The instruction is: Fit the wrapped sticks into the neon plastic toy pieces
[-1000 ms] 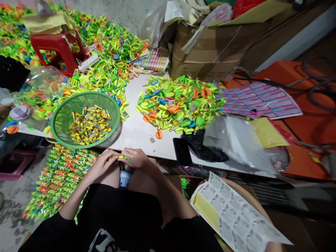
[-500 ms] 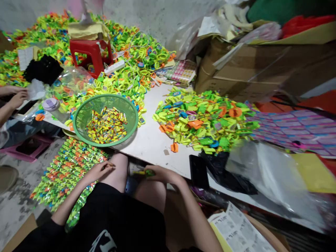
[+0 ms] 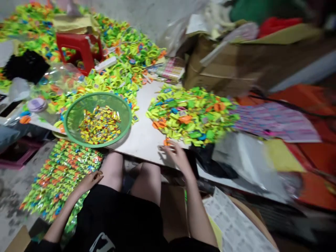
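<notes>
My right hand [image 3: 175, 154] is over the white tabletop [image 3: 141, 140], fingers spread and somewhat blurred, its fingertips beside an orange plastic piece [image 3: 166, 141]. Just beyond lies a pile of yellow, green, orange and blue plastic pieces [image 3: 194, 113]. My left hand [image 3: 90, 180] rests by my left thigh with its fingers curled together; whatever they hold, if anything, is too small to make out. A green mesh basket [image 3: 68, 131] of small yellow and red wrapped pieces [image 3: 101, 126] stands at the table's left edge.
A red stool [image 3: 90, 52] stands in a large heap of plastic pieces [image 3: 131, 49] at the back. Cardboard boxes [image 3: 225, 66] fill the back right. Clear plastic bags [image 3: 244, 157] and a black bag [image 3: 215, 162] lie right. Bagged pieces [image 3: 63, 171] cover the floor at left.
My right hand has risen from my lap to the tabletop and no longer holds the green and yellow piece. The view has shifted right, and the other person's hands have left it.
</notes>
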{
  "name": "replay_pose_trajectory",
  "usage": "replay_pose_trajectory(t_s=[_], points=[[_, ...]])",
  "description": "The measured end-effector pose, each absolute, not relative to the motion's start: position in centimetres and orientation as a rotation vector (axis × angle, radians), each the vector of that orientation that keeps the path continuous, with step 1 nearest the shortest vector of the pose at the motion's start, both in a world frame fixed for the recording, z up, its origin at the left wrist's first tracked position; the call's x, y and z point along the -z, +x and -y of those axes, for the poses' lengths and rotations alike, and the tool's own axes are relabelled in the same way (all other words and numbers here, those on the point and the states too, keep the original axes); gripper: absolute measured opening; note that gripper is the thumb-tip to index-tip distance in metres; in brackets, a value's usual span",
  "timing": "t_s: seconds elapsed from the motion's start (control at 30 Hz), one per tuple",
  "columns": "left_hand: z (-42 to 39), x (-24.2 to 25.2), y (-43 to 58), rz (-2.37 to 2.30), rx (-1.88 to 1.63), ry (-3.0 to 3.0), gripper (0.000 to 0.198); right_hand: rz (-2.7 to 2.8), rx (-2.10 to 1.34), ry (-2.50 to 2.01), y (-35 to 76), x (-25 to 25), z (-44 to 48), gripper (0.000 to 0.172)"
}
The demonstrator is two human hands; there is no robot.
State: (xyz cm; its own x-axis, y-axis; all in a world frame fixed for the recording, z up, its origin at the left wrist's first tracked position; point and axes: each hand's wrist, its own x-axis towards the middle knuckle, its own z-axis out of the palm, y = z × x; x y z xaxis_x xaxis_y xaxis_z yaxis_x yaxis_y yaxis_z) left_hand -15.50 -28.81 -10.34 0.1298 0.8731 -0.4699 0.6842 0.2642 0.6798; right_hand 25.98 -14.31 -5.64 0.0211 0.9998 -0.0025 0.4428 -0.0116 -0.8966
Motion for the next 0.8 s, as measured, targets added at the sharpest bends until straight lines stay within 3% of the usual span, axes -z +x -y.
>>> replay_pose_trajectory(t_s=[0.13,0.27,0.43,0.5,0.63,0.8], points=[[26.1,10.8,-15.4,-1.53,-0.196,1.561,0.045,1.794,-1.215,-1.498,24.5,8.2,15.6,0.038],[23.8,11.9,-14.6,-1.469,-0.179,1.618,0.045,1.952,-1.258,-1.554,23.9,9.3,15.9,0.045],[22.7,13.9,-14.3,-1.407,-0.231,1.632,0.041,1.984,-0.937,-1.544,23.3,10.7,15.5,0.031],[23.6,15.3,-15.4,-1.459,-0.322,1.576,0.041,2.035,-0.797,-1.528,23.0,11.9,15.3,0.034],[30.1,18.4,-20.0,-1.911,-0.517,1.288,0.041,2.222,-0.597,-1.552,22.0,15.5,15.7,0.053],[47.5,19.2,-24.4,-2.571,-0.55,0.618,0.027,2.46,-0.394,-1.245,21.1,18.7,16.6,0.062]])
